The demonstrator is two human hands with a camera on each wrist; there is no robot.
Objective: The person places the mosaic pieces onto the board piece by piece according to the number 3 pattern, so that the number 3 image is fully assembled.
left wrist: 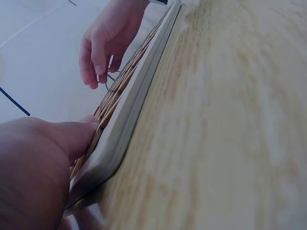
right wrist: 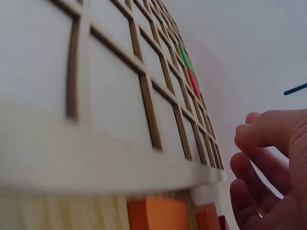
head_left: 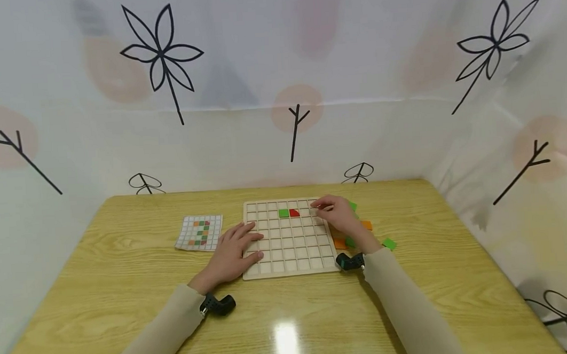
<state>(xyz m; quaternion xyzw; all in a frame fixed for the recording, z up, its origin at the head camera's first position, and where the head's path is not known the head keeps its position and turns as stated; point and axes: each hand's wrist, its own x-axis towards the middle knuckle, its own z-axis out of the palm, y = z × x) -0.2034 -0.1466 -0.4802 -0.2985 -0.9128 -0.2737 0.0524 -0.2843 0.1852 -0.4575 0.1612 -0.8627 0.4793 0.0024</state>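
On the grid board (head_left: 290, 255), the red piece (head_left: 294, 213) lies left of your loosely bent, empty right hand (head_left: 339, 216); your spread left hand (head_left: 232, 256) rests on the board's left edge

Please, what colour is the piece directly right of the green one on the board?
The piece is red; the head view shows it best.

A booth-like workplace — wood-grain table (head_left: 125, 276), with pale plant-printed sheeting (head_left: 247, 131) behind and on both sides.
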